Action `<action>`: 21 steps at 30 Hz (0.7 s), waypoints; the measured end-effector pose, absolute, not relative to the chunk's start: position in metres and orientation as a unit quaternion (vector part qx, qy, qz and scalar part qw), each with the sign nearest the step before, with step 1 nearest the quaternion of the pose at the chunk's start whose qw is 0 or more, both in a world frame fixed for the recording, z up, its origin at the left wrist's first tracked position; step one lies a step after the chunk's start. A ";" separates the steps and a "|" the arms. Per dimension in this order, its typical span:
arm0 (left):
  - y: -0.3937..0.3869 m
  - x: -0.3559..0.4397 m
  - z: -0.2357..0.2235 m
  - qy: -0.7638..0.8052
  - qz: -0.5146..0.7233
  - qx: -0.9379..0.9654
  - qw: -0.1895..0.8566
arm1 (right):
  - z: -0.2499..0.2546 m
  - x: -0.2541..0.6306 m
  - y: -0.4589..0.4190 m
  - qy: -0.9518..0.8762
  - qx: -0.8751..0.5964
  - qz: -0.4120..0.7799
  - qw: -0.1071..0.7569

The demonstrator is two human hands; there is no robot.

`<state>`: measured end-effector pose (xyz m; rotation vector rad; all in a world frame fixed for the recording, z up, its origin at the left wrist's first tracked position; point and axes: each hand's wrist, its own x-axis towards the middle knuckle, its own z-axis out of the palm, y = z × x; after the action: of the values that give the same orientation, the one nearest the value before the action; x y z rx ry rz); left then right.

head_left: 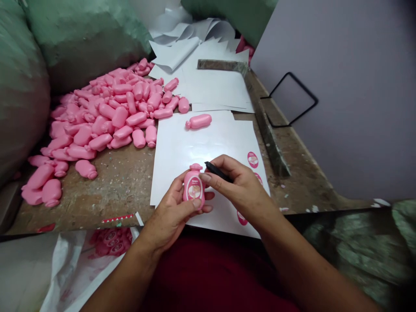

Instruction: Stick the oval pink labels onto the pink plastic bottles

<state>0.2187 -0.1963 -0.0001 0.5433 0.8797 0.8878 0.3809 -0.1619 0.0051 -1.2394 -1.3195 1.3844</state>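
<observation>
L hand [173,212] curls round labelled pink bottle [194,186], held over white sheets [182,145]; prob. light, smooth, a bit slippery, best gripped by body sides. R hand [240,184] pinches black tool [219,172] nr bottle's shoulder. Worn desk [120,182], bottle pile [118,117] on it, green sacks [87,39] at back.

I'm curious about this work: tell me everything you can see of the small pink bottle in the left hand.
The small, rounded pink bottle looks like plastic, with a narrower, knobbed top. Its oval dark-pink-and-white label reads BABY above a picture; finer print is illegible. The bare left hand holds it over a flat white sheet, label facing the camera, thumb on the label's lower part. The thumb of the bare right hand is at the label's upper right; contact is unclear.
</observation>
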 end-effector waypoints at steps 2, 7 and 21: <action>-0.197 0.218 -0.001 0.399 0.402 0.251 0.785 | 0.001 0.378 -0.159 -0.521 -0.493 0.565 0.408; -0.196 0.213 -0.001 0.386 0.388 0.241 0.801 | -0.003 0.381 -0.157 -0.513 -0.479 0.576 0.418; -0.204 0.188 0.012 0.446 0.379 0.286 0.759 | -0.001 0.385 -0.169 -0.578 -0.490 0.524 0.389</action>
<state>0.1877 -0.2039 0.0116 0.6235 0.9708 0.8246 0.3854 -0.1688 -0.0008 -1.2449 -1.4691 1.3331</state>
